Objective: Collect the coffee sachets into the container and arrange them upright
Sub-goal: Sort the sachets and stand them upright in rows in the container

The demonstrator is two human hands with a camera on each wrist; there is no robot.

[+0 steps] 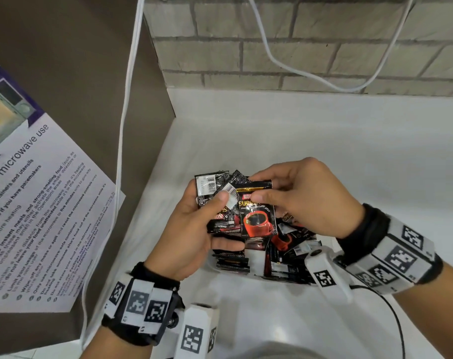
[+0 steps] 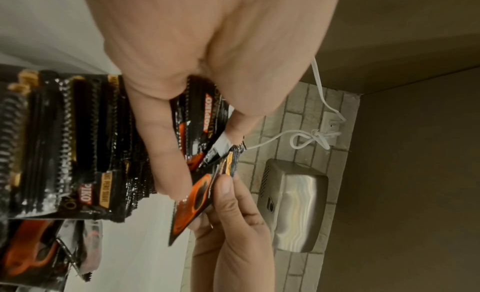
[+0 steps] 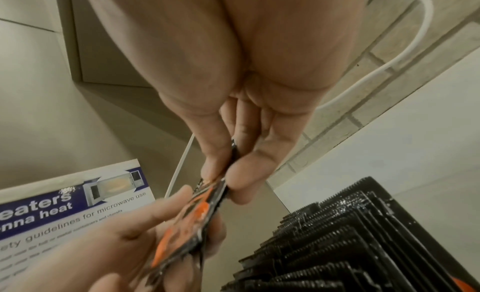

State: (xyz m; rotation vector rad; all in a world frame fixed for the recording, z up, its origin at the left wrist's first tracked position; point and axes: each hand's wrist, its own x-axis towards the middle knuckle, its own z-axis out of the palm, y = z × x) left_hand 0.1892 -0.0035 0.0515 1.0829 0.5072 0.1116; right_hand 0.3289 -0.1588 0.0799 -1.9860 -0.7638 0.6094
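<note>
Over the white container (image 1: 255,273), my left hand (image 1: 215,203) grips a fanned bundle of black coffee sachets (image 1: 212,185), thumb on top. My right hand (image 1: 259,189) pinches the top edge of the front sachet (image 1: 259,221), black with a red cup, held upright against the bundle. More sachets (image 1: 284,244) fill the container; some stand upright in a row (image 2: 64,142), others lie loose (image 2: 31,255). The left wrist view shows the left hand (image 2: 205,136) on the bundle (image 2: 205,116). In the right wrist view the right hand (image 3: 223,177) pinches the sachet (image 3: 192,214).
The container sits on a white counter (image 1: 323,130) in a corner. A brown panel with a microwave-use poster (image 1: 39,203) stands at the left. A white cable (image 1: 124,151) hangs along it; another (image 1: 297,68) loops across the brick wall. A steel wall unit (image 2: 293,210) is mounted above.
</note>
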